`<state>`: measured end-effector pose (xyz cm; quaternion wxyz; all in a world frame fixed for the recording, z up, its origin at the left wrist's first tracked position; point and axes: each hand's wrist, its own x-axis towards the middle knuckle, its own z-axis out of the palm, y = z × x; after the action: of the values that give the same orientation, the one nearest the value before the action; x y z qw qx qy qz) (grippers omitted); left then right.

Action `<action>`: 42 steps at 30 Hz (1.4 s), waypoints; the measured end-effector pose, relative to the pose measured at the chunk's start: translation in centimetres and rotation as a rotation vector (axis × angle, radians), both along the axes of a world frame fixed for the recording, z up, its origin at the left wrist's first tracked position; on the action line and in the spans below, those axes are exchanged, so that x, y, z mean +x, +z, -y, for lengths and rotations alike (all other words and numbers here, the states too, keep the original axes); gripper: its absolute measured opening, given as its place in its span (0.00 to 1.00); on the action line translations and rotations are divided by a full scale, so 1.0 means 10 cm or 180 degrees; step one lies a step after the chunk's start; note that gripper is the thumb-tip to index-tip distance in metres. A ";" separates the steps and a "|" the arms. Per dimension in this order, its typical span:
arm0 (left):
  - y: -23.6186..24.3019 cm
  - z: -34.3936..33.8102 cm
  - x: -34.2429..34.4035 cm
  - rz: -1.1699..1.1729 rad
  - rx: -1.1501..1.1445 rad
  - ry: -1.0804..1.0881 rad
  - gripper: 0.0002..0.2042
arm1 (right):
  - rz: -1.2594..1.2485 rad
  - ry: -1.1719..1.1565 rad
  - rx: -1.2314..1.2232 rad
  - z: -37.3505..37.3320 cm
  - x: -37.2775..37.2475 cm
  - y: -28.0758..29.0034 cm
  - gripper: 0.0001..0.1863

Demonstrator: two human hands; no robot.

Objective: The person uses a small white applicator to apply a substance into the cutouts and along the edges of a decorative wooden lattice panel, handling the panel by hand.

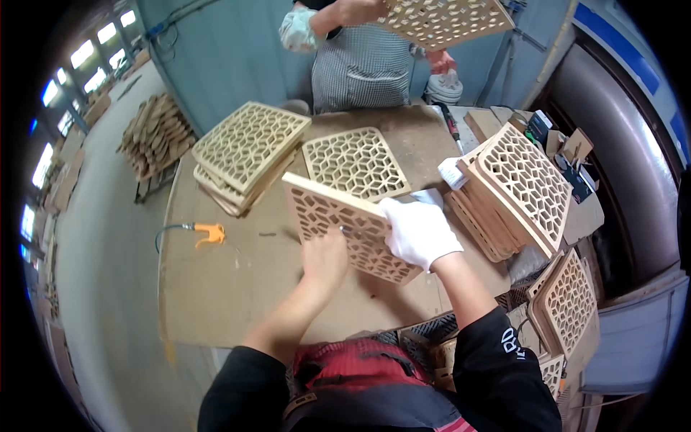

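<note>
A wooden lattice panel with a cut-out geometric pattern is held tilted on edge above the table. My right hand, in a white glove, is closed on its right edge. Against the panel's near face, my bare left hand has its fingers curled in. A small pale tip shows beside those fingers, but what they hold is too hidden to name. Just beyond, another lattice panel lies flat on the table.
A stack of panels sits far left, another at right. An orange air blow gun with a blue hose lies on the table. Across it, a person in a checked apron holds another panel. More panels stand lower right.
</note>
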<state>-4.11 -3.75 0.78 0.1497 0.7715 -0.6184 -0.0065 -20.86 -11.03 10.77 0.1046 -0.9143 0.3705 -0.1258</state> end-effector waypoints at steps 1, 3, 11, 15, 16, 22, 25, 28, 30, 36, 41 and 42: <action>0.01 0.02 -0.06 -0.0043 0.0202 0.0252 0.08 | -0.0090 -0.0027 0.0059 0.02 0.00 0.01 0.07; 0.13 -0.01 -0.13 -0.0372 0.0249 0.0190 0.10 | -0.0166 -0.0091 0.0096 0.00 0.02 0.01 0.07; 0.26 0.03 0.05 -0.0302 0.0706 -0.0021 0.16 | 0.0004 0.0058 -0.0107 0.01 -0.01 -0.03 0.06; 0.14 0.07 -0.18 -0.0849 0.0592 0.0344 0.14 | 0.0005 0.0038 -0.0154 0.06 -0.03 -0.13 0.06; 0.12 0.11 -0.05 -0.0844 0.0617 0.0362 0.14 | -0.0204 -0.0024 -0.0134 0.08 -0.01 -0.07 0.06; 0.19 0.09 0.08 0.0237 0.0800 -0.0156 0.10 | 0.0078 0.0135 -0.0252 0.10 -0.02 -0.13 0.07; 0.15 0.06 -0.16 0.0170 0.0724 0.0022 0.08 | 0.0065 0.0015 -0.0055 0.10 -0.03 -0.15 0.07; 0.15 0.08 -0.06 -0.0731 0.0378 0.0198 0.10 | 0.0023 -0.0049 -0.0181 0.11 -0.02 -0.16 0.10; 0.07 0.11 0.20 -0.1766 0.0563 -0.0453 0.11 | 0.0115 0.0020 -0.0078 0.08 -0.01 -0.14 0.10; 0.15 -0.09 -0.03 0.0001 -0.0145 -0.0694 0.09 | 0.0236 -0.0057 0.0034 0.05 -0.09 -0.12 0.07; 0.01 0.07 0.21 -0.2905 0.0679 0.0034 0.09 | 0.0302 0.0071 -0.0012 0.01 -0.05 0.01 0.09; 0.05 0.05 0.21 -0.1966 0.0718 -0.0113 0.10 | 0.0358 0.0117 0.0010 -0.01 -0.07 0.00 0.09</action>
<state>-2.01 -4.25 1.29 0.2437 0.7338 -0.5525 -0.3112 -21.53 -10.92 10.76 0.1291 -0.9123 0.3474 -0.1745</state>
